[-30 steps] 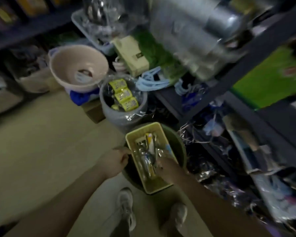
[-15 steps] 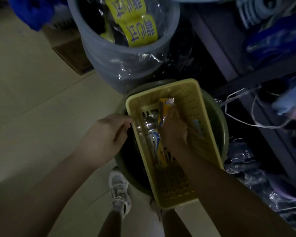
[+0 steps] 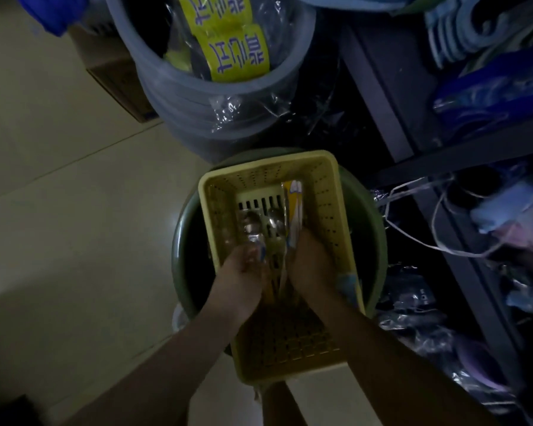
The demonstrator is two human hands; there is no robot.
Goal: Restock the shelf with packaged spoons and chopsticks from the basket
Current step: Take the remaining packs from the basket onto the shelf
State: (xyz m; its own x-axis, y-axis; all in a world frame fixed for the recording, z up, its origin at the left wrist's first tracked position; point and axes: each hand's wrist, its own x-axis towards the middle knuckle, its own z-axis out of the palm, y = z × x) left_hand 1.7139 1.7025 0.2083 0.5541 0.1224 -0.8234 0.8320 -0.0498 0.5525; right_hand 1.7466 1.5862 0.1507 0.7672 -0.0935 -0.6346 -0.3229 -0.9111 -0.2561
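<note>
A yellow perforated basket (image 3: 326,192) rests on top of a dark green tub (image 3: 371,238). Inside it lie clear packs of metal spoons (image 3: 254,226) and a yellow-and-white chopstick pack (image 3: 293,207). Both hands reach into the basket side by side. My left hand (image 3: 240,269) grips the lower end of the spoon packs. My right hand (image 3: 310,262) grips the lower end of the chopstick pack. The fingertips are hidden among the packs. The dark shelf (image 3: 379,96) stands to the right.
A grey-blue bucket (image 3: 228,109) with yellow-labelled packs stands just behind the tub. A cardboard box (image 3: 117,84) sits at its left. The shelf holds blue hangers (image 3: 462,35) and wrapped goods; white cords (image 3: 413,232) hang off it. Pale tiled floor (image 3: 74,210) lies on the left.
My left hand has left the basket's left rim and moved inside onto the spoon packs. The view has dropped closer over the basket.
</note>
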